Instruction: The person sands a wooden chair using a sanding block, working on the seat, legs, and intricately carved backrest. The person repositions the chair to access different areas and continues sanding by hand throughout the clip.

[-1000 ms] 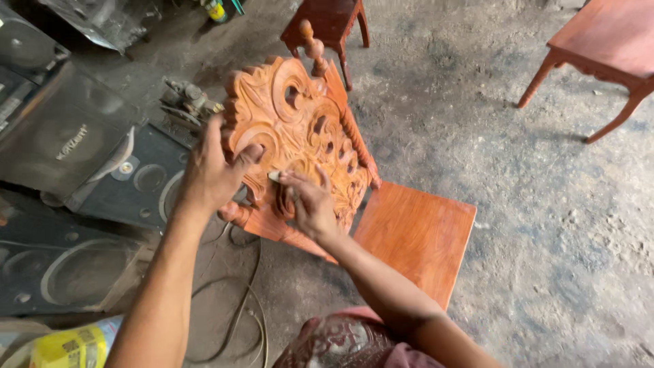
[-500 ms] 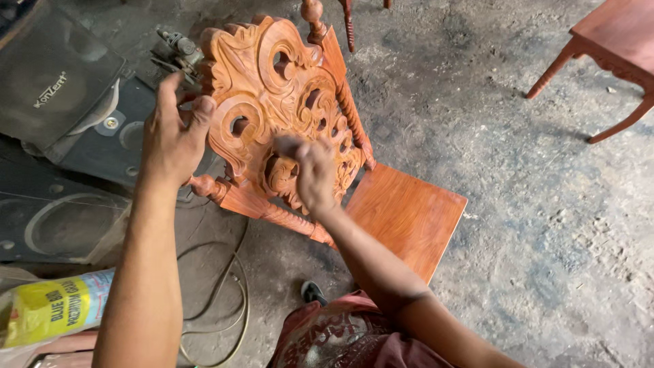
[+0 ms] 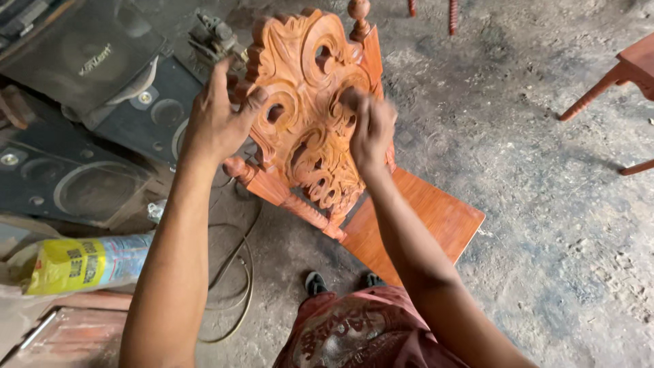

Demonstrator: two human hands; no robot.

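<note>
Dusty concrete floor (image 3: 545, 204) surrounds us. Our left hand (image 3: 216, 119) grips the carved chair back (image 3: 306, 116) at its 9 o'clock edge; right hand (image 3: 371, 129) fingers press the carving, blurred, probably rubbing it smooth. Next: firm bracing, light even strokes.

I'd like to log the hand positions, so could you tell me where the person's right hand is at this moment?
In the head view, the right hand presses on the right side of the carved chair back, across the carving from the left hand.
</note>
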